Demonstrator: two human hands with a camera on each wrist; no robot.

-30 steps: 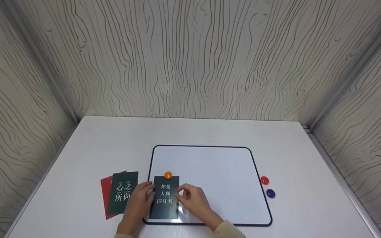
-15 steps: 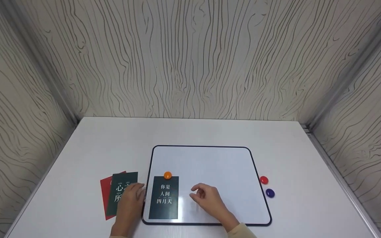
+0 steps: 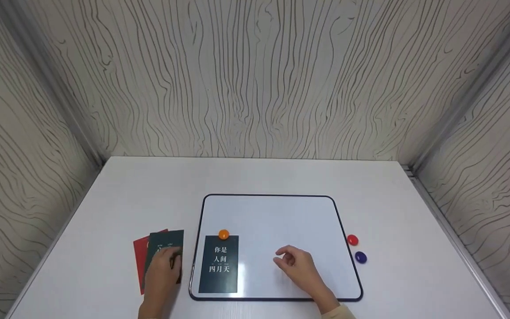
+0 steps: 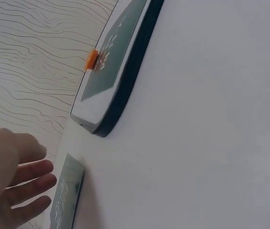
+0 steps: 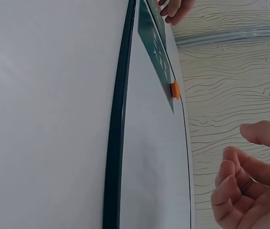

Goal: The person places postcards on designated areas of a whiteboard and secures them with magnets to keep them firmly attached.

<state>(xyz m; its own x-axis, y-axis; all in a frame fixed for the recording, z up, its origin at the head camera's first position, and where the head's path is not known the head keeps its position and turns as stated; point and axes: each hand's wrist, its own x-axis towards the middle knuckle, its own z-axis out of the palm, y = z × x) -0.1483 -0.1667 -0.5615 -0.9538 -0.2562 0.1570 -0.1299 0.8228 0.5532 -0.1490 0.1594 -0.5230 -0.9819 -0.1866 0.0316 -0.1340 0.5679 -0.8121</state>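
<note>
Dark-green card [image 3: 218, 281] lies just inside the left edge of the whiteboard [image 3: 272, 217], an orange magnet [image 3: 223, 234] at its top; white surface stretches rightward from it, below the released, loosely curled right hand [image 3: 298, 266]. A red magnet [image 3: 352, 239] and purple magnet [image 3: 361, 257] sit by the right rim. The left hand [image 3: 160, 271], fingers relaxed and ungrasping, hides most lettering on another green card [image 3: 173, 237]; whether it touches is unclear. Beneath, a red card [image 3: 141, 253] is mostly covered.

- Dark green card [image 3: 218, 281] on the whiteboard [image 3: 277, 223]: white characters in three lines, "你是", "人间", "四月天"; tiny lettering above the bottom line is too small to read.
- Second green card [image 3: 166, 238], beside the whiteboard: white characters, mostly covered and unreadable.
</note>
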